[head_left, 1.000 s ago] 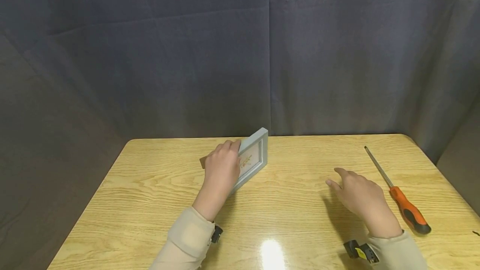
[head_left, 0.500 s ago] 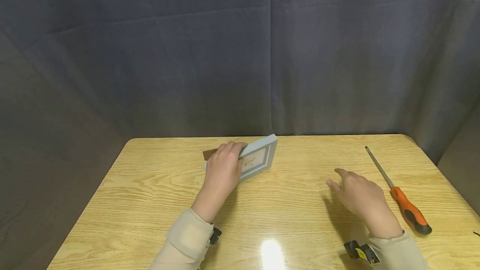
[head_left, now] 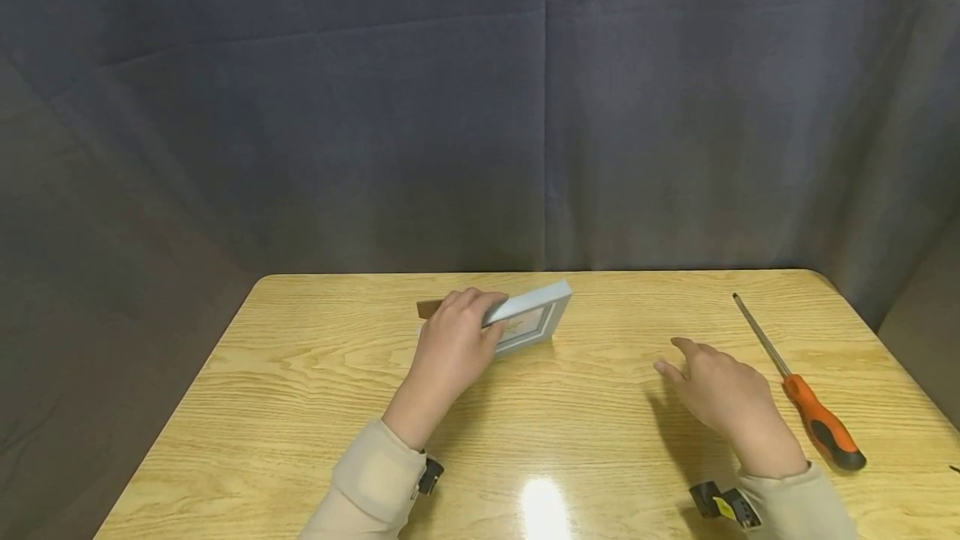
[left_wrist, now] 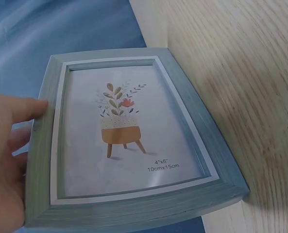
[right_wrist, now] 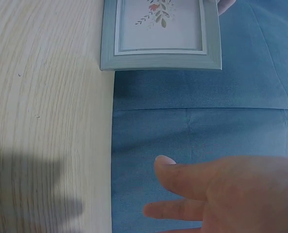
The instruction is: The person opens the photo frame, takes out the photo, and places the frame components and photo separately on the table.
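Note:
My left hand (head_left: pixel 453 344) grips a pale grey-blue picture frame (head_left: pixel 536 307) by its upper edge near the back of the table. In the left wrist view, the thumb lies on the front border of the picture frame (left_wrist: pixel 209 133), and a potted plant print shows behind the pane. The frame stands on a long edge, its front turned toward me and to the right. A brown flap (head_left: pixel 427 308) sticks out behind it, partly hidden by my hand. My right hand (head_left: pixel 723 394) hovers over the table with relaxed fingers, thumb apart, holding nothing.
A screwdriver (head_left: pixel 821 425) with an orange and black handle lies right of my right hand, its tip pointing to the back. The wooden table (head_left: pixel 300 407) ends at a dark curtain (head_left: pixel 390 148). A small dark object (head_left: pixel 954 468) shows at the right edge.
My left hand has shifted slightly right and turned the picture frame, so its right end swung right and nearer and its top tips more toward me. The right hand has stayed put.

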Available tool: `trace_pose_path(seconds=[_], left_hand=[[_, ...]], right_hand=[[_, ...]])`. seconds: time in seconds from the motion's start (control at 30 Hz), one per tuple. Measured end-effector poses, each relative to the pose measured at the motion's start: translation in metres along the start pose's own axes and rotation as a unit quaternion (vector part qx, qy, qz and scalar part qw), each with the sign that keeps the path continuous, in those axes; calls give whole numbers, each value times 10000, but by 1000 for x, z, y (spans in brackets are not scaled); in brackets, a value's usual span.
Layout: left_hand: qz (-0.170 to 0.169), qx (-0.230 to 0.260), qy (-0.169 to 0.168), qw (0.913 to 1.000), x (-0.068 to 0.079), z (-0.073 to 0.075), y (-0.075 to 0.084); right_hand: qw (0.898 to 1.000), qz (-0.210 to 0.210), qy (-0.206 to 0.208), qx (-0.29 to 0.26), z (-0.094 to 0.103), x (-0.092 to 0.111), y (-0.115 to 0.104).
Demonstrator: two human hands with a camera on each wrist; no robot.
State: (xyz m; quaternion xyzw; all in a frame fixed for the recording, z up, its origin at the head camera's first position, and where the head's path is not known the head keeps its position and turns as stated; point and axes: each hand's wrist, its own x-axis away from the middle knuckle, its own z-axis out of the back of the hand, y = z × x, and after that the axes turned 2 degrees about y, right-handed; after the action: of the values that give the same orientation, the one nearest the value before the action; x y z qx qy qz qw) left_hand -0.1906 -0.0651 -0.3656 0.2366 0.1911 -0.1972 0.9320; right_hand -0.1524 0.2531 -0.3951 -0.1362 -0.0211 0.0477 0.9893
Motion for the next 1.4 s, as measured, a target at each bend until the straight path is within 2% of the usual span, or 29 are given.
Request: trace_pose_path(seconds=[0.43, 0.57, 0.8, 1.4], left_hand=[[-299, -24, -136, 9995, 5, -2, 1], [-319, -7, -222, 9992, 9, -4, 3], [-418, 58, -174, 9990, 19, -7, 5], [-860, -533, -148, 9948, 38, -17, 11]], right_hand=[[10000, -33, -36, 36, 0, -2, 0], [10000, -38, -28, 40, -1, -2, 0], [10000, -23, 22, 41, -1, -2, 1], [9999, -76, -41, 58, -2, -1, 0]])
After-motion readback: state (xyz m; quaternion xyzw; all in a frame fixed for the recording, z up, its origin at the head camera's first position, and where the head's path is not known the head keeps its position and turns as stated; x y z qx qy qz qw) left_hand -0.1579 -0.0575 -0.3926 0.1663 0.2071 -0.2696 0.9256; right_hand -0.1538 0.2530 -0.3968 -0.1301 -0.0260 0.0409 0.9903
